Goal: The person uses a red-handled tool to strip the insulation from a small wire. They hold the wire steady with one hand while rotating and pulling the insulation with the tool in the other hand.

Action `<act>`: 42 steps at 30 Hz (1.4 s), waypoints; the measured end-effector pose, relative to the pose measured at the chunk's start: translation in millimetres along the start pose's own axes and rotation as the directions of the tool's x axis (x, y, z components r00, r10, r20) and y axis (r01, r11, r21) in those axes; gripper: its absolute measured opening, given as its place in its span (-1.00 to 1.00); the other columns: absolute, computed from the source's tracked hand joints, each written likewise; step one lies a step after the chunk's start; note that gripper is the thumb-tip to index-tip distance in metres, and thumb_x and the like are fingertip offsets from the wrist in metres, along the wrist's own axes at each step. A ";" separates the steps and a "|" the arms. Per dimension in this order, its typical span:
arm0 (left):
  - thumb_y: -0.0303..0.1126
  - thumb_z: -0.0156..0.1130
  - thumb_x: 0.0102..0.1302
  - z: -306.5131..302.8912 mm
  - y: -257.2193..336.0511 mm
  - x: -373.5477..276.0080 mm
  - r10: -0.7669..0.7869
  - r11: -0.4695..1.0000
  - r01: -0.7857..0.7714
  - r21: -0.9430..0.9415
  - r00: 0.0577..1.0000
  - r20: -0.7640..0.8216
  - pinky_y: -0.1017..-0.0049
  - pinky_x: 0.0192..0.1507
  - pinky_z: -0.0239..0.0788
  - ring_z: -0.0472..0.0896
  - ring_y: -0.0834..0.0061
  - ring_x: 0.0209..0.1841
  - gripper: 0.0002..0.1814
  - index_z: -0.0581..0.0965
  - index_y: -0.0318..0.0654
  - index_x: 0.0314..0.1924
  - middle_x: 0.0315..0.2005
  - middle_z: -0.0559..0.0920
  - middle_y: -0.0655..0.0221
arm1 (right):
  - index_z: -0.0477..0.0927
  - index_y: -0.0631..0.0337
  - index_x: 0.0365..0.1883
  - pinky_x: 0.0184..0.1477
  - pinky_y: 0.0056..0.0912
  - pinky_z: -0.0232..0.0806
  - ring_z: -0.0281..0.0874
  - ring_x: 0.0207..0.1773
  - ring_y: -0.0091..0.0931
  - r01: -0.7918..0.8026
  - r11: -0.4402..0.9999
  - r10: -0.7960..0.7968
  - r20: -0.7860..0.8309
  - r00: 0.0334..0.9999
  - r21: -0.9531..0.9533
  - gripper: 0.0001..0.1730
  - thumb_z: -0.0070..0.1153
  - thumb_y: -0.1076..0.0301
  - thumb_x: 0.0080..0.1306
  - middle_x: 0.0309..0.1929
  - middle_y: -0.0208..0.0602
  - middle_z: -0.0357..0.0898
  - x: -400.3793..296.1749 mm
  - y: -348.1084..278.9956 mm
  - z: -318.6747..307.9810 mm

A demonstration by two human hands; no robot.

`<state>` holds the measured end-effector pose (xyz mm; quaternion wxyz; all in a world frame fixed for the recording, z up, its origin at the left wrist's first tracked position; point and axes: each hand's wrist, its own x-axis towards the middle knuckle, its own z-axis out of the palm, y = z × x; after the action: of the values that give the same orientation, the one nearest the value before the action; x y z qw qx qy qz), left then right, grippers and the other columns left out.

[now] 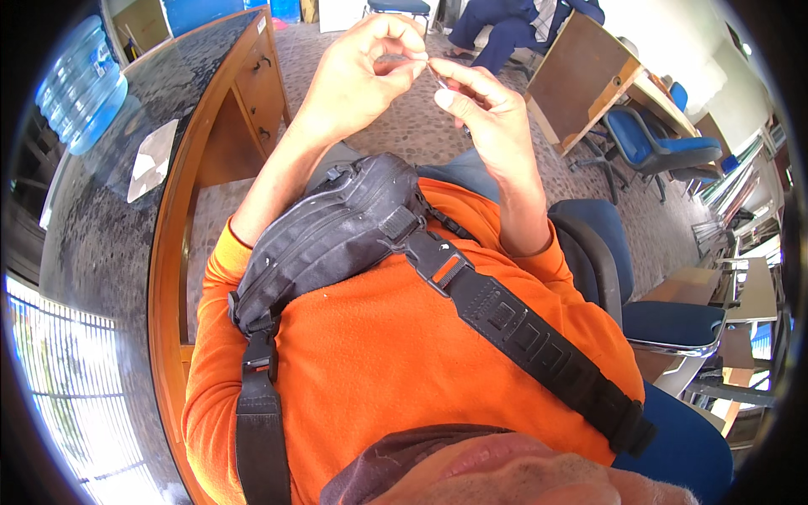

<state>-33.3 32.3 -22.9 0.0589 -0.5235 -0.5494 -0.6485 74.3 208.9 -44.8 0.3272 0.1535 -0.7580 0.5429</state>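
My left hand point(360, 76) is raised in front of me at the top middle, its thumb and fingertips drawn together. Whether something tiny is pinched there is too small to make out. Close beside it, my right hand point(495, 113) grips a small slender metal tool point(438, 78) between thumb and fingers. A bit of red shows near the thumb, and a dark end sticks out below the palm. The tool's tip points at the left fingertips, and the two hands meet or nearly meet there. The fingers hide most of the tool, so its exact kind is unclear.
A black chest bag point(328, 221) hangs across my orange shirt. On my left stands a wooden desk point(170, 208) bearing a large water bottle point(85, 85) and a paper sheet point(153, 161). Blue office chairs point(656, 142) and a wooden table point(577, 79) stand right. A person sits beyond.
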 end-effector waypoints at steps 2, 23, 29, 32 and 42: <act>-0.70 0.26 0.37 -5.4 2.9 -1.9 -0.044 0.999 0.043 0.027 0.998 0.038 0.45 0.23 0.50 0.62 0.55 0.15 -0.75 0.53 -0.20 -0.06 0.18 0.55 0.37 | 0.77 0.05 0.15 -0.19 -0.55 0.44 0.52 -0.24 -0.65 0.066 0.987 -0.067 -0.001 0.998 -0.146 -0.58 0.42 0.44 0.30 -0.21 -0.49 0.57 0.6 -4.3 1.9; -0.61 0.37 0.35 -14.7 14.5 -16.4 -0.280 0.946 0.275 -0.171 0.960 -0.001 0.39 0.29 0.46 0.65 0.43 0.16 -0.78 0.60 -0.21 -0.06 0.15 0.64 0.26 | 0.75 0.09 0.13 -0.09 -0.48 0.42 0.56 -0.20 -0.55 0.145 0.950 -0.132 0.066 0.989 -0.278 -0.55 0.41 0.47 0.23 -0.23 -0.37 0.62 -7.0 -22.5 5.5; -0.59 0.42 0.31 -18.2 16.0 -17.1 -0.288 0.943 0.282 -0.177 0.957 -0.011 0.40 0.28 0.45 0.64 0.45 0.14 -0.77 0.61 -0.20 -0.07 0.14 0.64 0.27 | 0.76 0.08 0.10 -0.15 -0.48 0.39 0.50 -0.27 -0.56 0.131 0.953 -0.109 0.097 0.989 -0.274 -0.56 0.43 0.45 0.21 -0.30 -0.39 0.57 -5.0 -18.4 8.2; -0.59 0.41 0.31 -17.2 20.6 -8.6 -0.295 0.945 0.291 -0.148 0.955 -0.008 0.42 0.27 0.45 0.64 0.48 0.13 -0.77 0.60 -0.20 -0.08 0.12 0.64 0.32 | 0.74 0.07 0.10 -0.14 -0.45 0.40 0.52 -0.26 -0.53 0.114 0.946 -0.087 0.103 0.991 -0.304 -0.56 0.45 0.42 0.22 -0.28 -0.40 0.58 2.2 -22.4 2.8; -0.64 0.34 0.34 -15.8 13.8 -1.2 -0.297 0.944 0.306 -0.125 0.951 0.083 0.46 0.22 0.49 0.64 0.54 0.10 -0.76 0.60 -0.21 -0.04 0.10 0.65 0.34 | 0.74 0.11 0.08 -0.12 -0.43 0.42 0.57 -0.23 -0.53 0.125 0.924 -0.097 0.097 0.991 -0.360 -0.57 0.46 0.42 0.20 -0.23 -0.38 0.61 1.4 -18.4 -5.4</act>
<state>-33.5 14.1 -12.5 -0.0943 -0.4565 -0.5790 -0.6689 85.9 207.4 -29.5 0.3509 0.1534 -0.8479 0.3666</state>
